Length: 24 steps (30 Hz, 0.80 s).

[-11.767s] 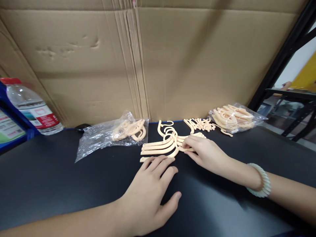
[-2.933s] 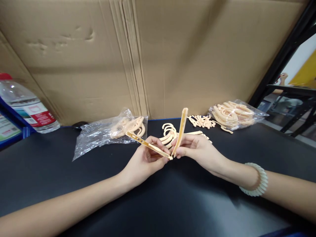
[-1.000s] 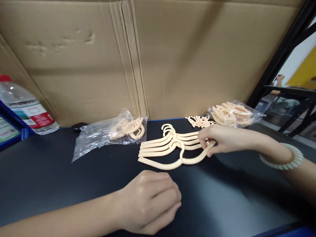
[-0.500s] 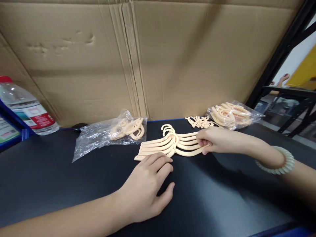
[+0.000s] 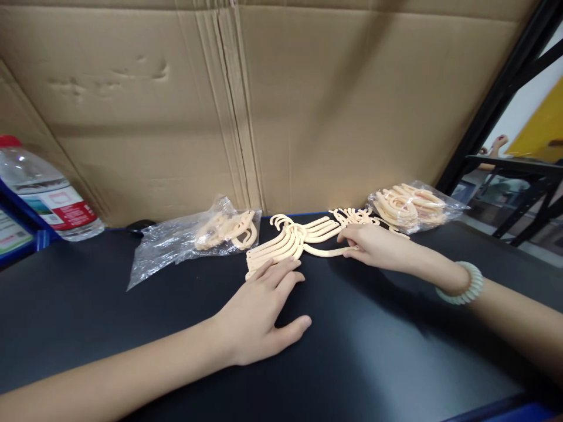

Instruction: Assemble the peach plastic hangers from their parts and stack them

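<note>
Several cream plastic clothes hangers (image 5: 275,248) lie overlapped in a row on the black tabletop, their hooks pointing away from me. My left hand (image 5: 259,310) rests palm down at their left ends, fingers stretched and thumb out to the side. Its fingertips touch the nearest hanger or hangers, and they cover part of them. My right hand (image 5: 380,243) pinches the right end of the nearest hanger (image 5: 325,252), whose right arm stands apart from the others. Small cream hooks or clips (image 5: 352,216) lie in a loose pile just behind my right hand.
Behind the hangers is a clear plastic bag (image 5: 165,246) with cream parts inside. Another filled bag (image 5: 411,205) sits at the back right. A bottle with a red cap (image 5: 48,190) stands at left. Cardboard (image 5: 334,105) walls the back; a black metal frame (image 5: 497,111) rises at right.
The hangers have shifted away from me and slightly left, their right arms fanning apart. Both hands moved a little farther away with them; my right hand keeps its pinch on the nearest hanger.
</note>
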Tool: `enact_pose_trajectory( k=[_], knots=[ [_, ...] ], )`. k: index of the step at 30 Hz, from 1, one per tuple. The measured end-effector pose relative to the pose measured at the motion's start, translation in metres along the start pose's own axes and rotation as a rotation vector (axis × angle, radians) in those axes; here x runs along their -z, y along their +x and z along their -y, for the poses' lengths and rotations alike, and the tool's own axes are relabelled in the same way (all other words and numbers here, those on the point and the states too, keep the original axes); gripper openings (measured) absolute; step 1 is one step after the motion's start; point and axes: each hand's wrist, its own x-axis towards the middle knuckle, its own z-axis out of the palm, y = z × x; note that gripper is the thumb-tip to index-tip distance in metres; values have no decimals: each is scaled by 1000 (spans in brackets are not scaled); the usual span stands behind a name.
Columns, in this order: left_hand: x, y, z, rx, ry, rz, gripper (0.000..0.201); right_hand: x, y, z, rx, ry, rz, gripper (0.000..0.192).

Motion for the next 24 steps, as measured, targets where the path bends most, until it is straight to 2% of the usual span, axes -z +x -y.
enact_pose_trajectory(
  k=[3,7,11,16,19,24],
  knots=[
    [3,1,2,9,24,27,42,-3,-1,-1,15,-2,-7,19],
    [5,5,5,21,169,-34,43,-12,1,-1,69,-37,-98,31],
    [3,9,18,147,261,-62,53,-28,11,3,188,54,-161,45],
    [2,12,35,202,253,-52,52,-38,29,6,152,123,-56,83],
    [1,13,38,192,245,-32,48,-37,33,5,175,129,-38,80],
    [3,12,35,155,266,-9,45,-30,25,5,227,87,-110,66]
  ],
)
